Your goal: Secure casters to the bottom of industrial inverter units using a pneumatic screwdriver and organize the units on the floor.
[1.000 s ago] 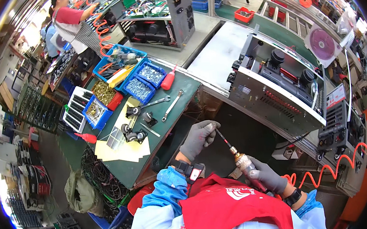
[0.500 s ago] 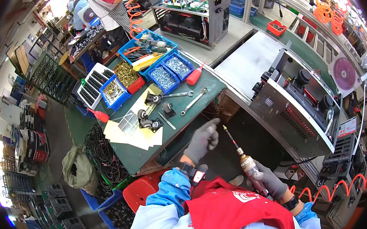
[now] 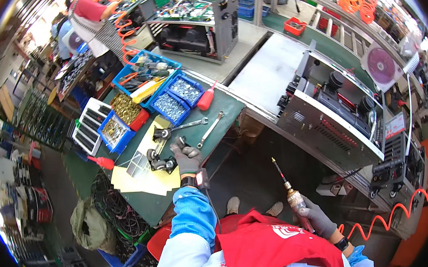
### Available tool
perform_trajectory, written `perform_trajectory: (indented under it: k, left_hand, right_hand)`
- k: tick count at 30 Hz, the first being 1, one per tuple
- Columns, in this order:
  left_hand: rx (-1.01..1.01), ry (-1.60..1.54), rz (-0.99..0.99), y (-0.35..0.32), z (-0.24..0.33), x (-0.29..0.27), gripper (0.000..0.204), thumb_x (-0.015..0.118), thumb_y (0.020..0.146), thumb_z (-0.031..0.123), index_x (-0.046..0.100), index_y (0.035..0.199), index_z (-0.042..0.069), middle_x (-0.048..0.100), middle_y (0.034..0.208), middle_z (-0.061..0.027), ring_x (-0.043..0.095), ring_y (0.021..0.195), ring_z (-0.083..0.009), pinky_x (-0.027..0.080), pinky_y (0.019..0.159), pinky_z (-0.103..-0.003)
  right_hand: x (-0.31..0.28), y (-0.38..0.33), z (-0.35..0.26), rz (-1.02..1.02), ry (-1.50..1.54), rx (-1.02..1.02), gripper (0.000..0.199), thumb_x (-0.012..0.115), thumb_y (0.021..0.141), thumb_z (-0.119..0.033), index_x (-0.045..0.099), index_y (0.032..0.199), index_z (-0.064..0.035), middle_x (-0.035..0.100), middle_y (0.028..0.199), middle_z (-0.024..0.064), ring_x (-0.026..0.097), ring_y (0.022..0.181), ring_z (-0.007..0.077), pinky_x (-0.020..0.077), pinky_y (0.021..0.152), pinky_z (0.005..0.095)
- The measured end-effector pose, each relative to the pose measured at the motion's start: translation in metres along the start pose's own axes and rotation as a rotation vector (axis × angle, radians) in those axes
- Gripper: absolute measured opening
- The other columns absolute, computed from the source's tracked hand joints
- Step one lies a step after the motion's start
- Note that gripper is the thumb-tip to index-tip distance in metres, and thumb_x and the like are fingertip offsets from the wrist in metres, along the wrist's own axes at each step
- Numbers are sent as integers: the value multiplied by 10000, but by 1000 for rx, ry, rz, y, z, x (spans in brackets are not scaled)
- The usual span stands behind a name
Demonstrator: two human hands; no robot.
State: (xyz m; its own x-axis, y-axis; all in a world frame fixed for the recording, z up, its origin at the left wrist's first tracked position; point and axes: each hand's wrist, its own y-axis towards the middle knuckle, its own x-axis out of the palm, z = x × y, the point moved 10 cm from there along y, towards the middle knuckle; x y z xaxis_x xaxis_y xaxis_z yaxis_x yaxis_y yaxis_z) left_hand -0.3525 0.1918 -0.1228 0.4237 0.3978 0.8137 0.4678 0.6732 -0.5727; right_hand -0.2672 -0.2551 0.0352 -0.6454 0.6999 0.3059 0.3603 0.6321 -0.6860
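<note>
My left hand [image 3: 188, 160], in a grey glove, reaches over the green tabletop [image 3: 221, 113]. Its fingers close around a small black caster [image 3: 180, 142], partly covering it. Just left of that hand, another caster [image 3: 159, 161] lies on yellow paper sheets [image 3: 165, 182], and one more caster [image 3: 160, 133] rests slightly farther back. Two wrenches, one open-ended [image 3: 190, 124] and one straight [image 3: 210, 130], lie beyond my fingers. Low in front of my body, my gloved right hand [image 3: 319, 220] is wrapped around a power screwdriver [image 3: 295, 200], its thin bit pointing up and away.
Blue bins of screws [image 3: 170, 108], a tool tray [image 3: 142, 73] and a red squeeze bottle [image 3: 206, 99] stand at the table's back. To the right, an open metal equipment case [image 3: 324, 118] sits on the bench. A coiled orange hose [image 3: 384, 220] runs at lower right.
My left hand has moved left and forward from beside the table onto the caster. The head view has shifted. My right hand still holds the screwdriver in much the same place.
</note>
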Motion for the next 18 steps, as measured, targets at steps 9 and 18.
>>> perform_trajectory:
  k: [9,18]
  left_hand:
    - [-452,225,-469,-39,-83,79,387,517,948,555,680,921,205,255,555,100,238,440,-45,221,384,-194]
    - [-1120,896,-597,-222,-340,78,267,584,966,362,439,822,190,286,678,86,264,519,-26,244,437,-167]
  right_hand:
    - [-11,-24,27,165,147,-51,693,640,839,-255,369,1450,-71,581,928,58,592,682,119,521,625,267]
    - [-68,-90,27,386,184,-353,682,612,851,-181,359,1474,-64,591,963,60,598,716,127,507,698,297]
